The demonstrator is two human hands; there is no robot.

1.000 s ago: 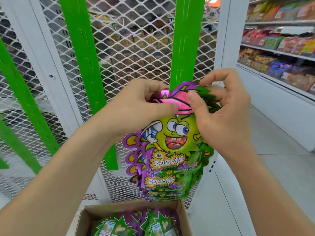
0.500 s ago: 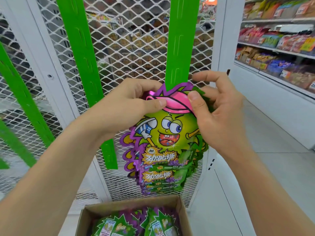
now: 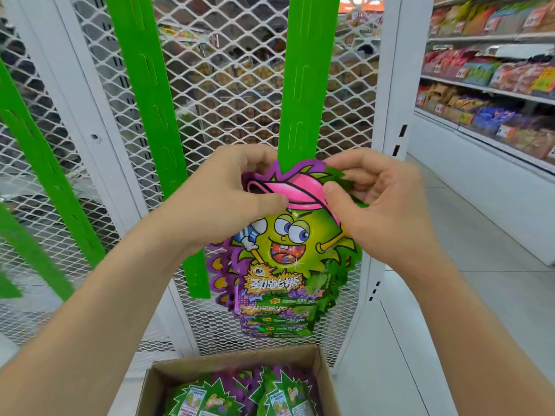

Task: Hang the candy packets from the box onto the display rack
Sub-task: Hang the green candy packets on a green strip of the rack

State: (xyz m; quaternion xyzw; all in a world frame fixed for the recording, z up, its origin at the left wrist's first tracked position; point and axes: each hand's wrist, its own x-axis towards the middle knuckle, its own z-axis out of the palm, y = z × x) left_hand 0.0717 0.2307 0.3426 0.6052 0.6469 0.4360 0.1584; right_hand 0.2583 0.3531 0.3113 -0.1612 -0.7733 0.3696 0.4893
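Packet [image 3: 288, 235] unmoved, both hands [image 3: 222, 202] pinching; box [image 3: 240, 363] holds packets

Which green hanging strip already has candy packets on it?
The right-hand green strip, directly above both hands. The candy packets hang stacked at its lower end; the other green strips to its left are bare.

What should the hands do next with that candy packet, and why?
Probably press the candy packet's top onto the green strip. Both the left hand and the right hand pinch it right at the strip's lower end, above other hanging packets.
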